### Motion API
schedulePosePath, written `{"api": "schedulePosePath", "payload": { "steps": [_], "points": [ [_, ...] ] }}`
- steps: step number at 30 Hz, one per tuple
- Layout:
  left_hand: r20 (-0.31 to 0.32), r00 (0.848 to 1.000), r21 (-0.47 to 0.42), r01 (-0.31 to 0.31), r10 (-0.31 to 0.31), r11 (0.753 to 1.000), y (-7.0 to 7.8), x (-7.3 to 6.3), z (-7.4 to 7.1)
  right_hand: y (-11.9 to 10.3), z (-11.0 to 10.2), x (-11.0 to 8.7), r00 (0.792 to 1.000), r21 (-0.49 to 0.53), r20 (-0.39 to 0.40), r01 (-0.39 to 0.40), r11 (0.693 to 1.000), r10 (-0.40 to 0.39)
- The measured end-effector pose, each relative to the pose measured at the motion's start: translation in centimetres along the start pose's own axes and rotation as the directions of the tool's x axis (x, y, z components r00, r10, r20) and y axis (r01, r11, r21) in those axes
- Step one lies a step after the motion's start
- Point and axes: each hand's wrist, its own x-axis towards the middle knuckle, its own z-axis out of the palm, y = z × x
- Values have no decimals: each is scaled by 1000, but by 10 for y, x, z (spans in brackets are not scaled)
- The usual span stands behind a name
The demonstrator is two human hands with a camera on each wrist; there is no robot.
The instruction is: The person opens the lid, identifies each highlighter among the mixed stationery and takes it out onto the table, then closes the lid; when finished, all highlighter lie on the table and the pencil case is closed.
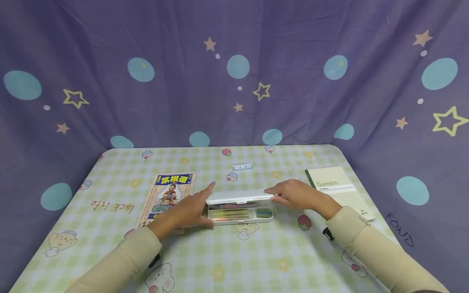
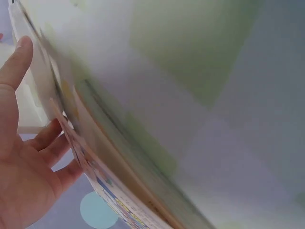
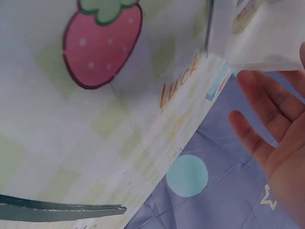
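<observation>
A white pencil case (image 1: 243,223) lies on the table with its lid (image 1: 234,196) partly raised. Through the gap show several slim, pencil-like sticks (image 1: 231,213) and a small greenish-blue piece (image 1: 264,213) in the right compartment. My left hand (image 1: 187,209) grips the case's left end, thumb at the near corner and forefinger pointing up past the lid. At the other end my right hand (image 1: 298,194) holds the lid's right corner between thumb and fingers. In the right wrist view, the fingers (image 3: 267,102) reach the white plastic edge.
An illustrated book (image 1: 170,193) lies left of the case, partly under my left forearm. To the right is a cream notebook (image 1: 335,183) marked "Gambit". A small blue-and-white strip (image 1: 242,167) sits behind the case. A purple curtain (image 1: 234,89) hangs behind the checked tablecloth (image 1: 264,260).
</observation>
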Motion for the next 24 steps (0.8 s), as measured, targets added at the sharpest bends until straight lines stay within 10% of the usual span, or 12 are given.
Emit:
{"api": "schedulePosePath", "payload": {
  "steps": [24],
  "points": [
    [-77, 994, -97, 76, -84, 992, 2, -6, 9, 34, -1, 28, 983, 246, -63, -152, 957, 172]
  ]
}}
